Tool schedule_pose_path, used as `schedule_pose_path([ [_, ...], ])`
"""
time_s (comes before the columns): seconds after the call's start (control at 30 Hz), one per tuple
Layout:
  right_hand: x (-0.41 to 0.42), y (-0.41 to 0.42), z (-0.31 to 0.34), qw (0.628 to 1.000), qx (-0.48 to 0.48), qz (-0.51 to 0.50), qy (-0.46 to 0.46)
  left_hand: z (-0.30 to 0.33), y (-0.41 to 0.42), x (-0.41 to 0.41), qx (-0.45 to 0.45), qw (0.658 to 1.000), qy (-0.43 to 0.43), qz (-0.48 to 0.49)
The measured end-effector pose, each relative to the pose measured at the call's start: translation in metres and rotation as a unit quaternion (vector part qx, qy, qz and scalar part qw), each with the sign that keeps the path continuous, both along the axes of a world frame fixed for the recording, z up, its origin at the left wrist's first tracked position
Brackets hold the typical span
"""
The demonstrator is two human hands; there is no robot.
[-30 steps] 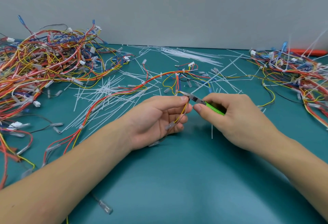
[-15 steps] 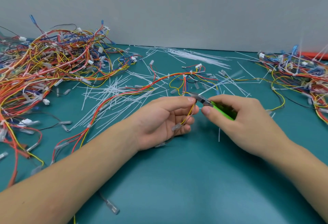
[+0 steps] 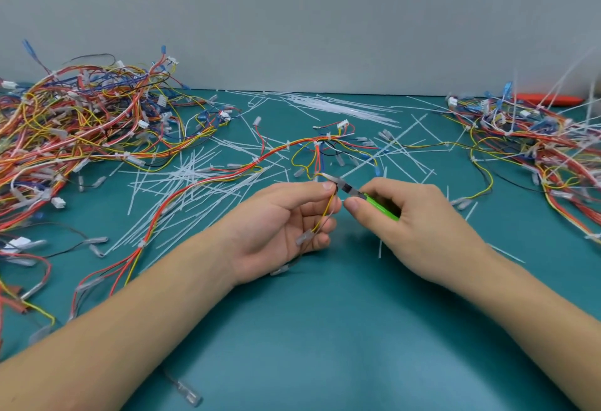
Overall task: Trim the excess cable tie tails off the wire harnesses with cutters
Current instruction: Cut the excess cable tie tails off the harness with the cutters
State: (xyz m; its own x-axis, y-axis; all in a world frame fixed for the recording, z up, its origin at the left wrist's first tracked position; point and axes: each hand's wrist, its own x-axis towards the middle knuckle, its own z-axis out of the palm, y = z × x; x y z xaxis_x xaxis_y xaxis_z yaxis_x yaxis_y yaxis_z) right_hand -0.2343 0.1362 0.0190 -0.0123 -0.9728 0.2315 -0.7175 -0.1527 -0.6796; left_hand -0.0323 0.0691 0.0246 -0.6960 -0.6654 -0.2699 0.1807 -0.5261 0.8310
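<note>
left hand (image 3: 279,225) pinches harness wires (image 3: 328,212); right hand (image 3: 413,225) grips cutters (image 3: 374,201).

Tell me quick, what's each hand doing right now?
Left hand: fingers pinch the thin wires of the harness.
Right hand: fingers grip the green-handled cutters, tip at the wires.
</note>
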Motion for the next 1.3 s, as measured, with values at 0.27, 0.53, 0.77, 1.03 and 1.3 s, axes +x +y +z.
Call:
schedule_pose_path([
  [0.27,-0.0008,-0.0004,0.0029,0.996,-0.04,-0.025,-0.079,0.0043,0.0022,-0.0008,0.01,1.0,0.0,-0.001],
  [0.53,-0.0012,0.0002,-0.0004,0.999,-0.032,0.004,-0.029,0.0045,0.0005,0.0003,0.025,1.0,0.002,-0.005],
  [0.77,-0.0011,-0.0002,-0.0003,0.999,-0.033,0.023,-0.01,0.0035,0.0003,0.0005,0.017,1.0,0.001,-0.003],
  [1.03,0.0028,0.0031,0.0018,1.0,0.001,0.004,0.008,0.0048,0.0003,0.0007,0.019,1.0,0.009,-0.007],
  [1.3,-0.0024,-0.0031,0.0008,0.997,-0.045,-0.037,-0.04,0.0072,0.002,-0.0001,0.027,1.0,0.009,-0.002],
])
